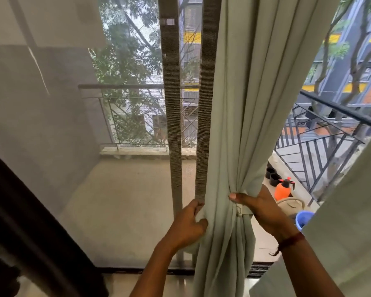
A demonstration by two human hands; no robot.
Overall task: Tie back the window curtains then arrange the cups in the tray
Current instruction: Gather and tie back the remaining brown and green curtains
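Right now the pale green curtain hangs bunched beside the window frame. The left hand pinches a fold at its left edge, and the right hand is curled round the gathered waist, where a pale tie band sits. To finish this neatly, I would tuck the loose left fold into the bunch, squeeze it tight and draw the band snug and level before letting go; cups and tray are out of view.
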